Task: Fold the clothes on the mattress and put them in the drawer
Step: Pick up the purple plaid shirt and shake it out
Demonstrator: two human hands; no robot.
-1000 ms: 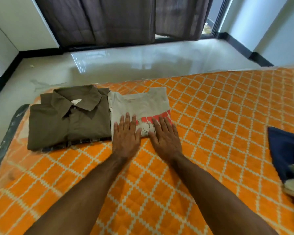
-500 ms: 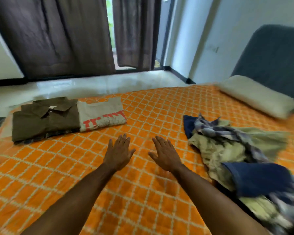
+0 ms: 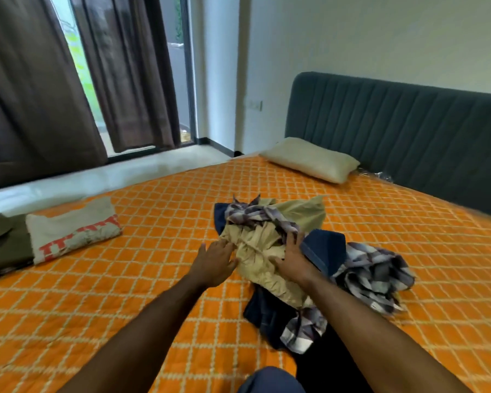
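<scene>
Bedroom, mid-chore: a person turns from finished work to what remains. At about nine o'clock on the orange quilted mattress (image 3: 153,279) lie the olive collared shirt (image 3: 3,245), cut by the frame edge, and touching its right side the folded grey T-shirt with red print (image 3: 71,231); a second ago both palms lay flat on that T-shirt, pressing it smooth.

Both arms have since swung right to the unfolded pile near the centre. The left hand (image 3: 214,262) now reaches its near-left edge, fingers spread and straight, tips just touching the crumpled khaki garment (image 3: 260,251) and gripping nothing. The right hand (image 3: 292,260) lies on the same garment, fingers extended against a fold of navy denim (image 3: 325,251); whether any cloth is pinched beneath cannot be told. A grey plaid shirt (image 3: 372,273) is tangled through the heap, trailing toward three o'clock.

A cream pillow (image 3: 309,160) rests at one o'clock against the dark padded headboard (image 3: 408,129); brown curtains (image 3: 40,95) hang at eleven.

Two items appear folded and at least three still wait, with the khaki piece the likely next pick. No drawer is in view, so stowing lies well ahead.
</scene>
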